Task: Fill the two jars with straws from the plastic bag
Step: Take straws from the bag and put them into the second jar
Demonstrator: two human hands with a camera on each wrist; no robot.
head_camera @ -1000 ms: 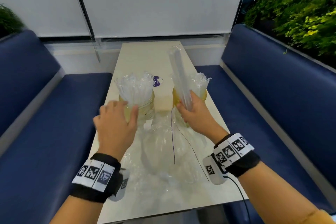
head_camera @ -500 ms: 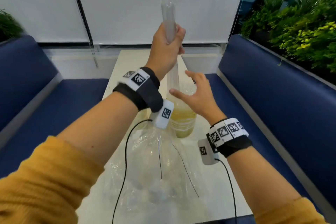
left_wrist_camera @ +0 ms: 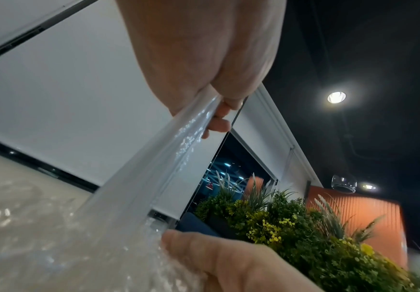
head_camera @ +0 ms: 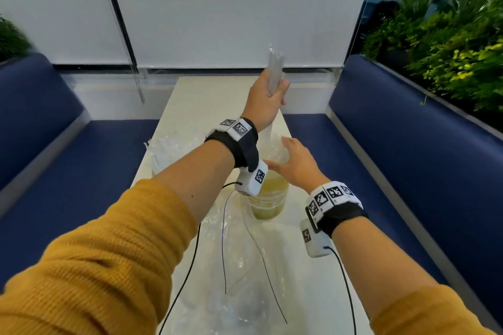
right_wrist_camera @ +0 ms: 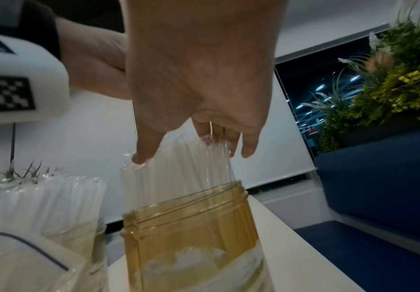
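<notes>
Seen from the head: left hand (head_camera: 268, 100) raised above the right jar (head_camera: 268, 198), fingers wrapped round a clear straw bundle (head_camera: 275, 68); right hand (head_camera: 295, 164) spread loosely over the jar mouth; empty plastic bag (head_camera: 239, 266) flat on the table (head_camera: 206, 95), nearer the body. Shown only by the right wrist: fingertips (right_wrist_camera: 139, 157) touching tops of straws (right_wrist_camera: 179, 170) standing in the amber jar (right_wrist_camera: 191, 227), second jar (right_wrist_camera: 79, 237) full just beside it. Compared with half a second ago: bundle lower, left hand still clamped on it, right hand still open.
</notes>
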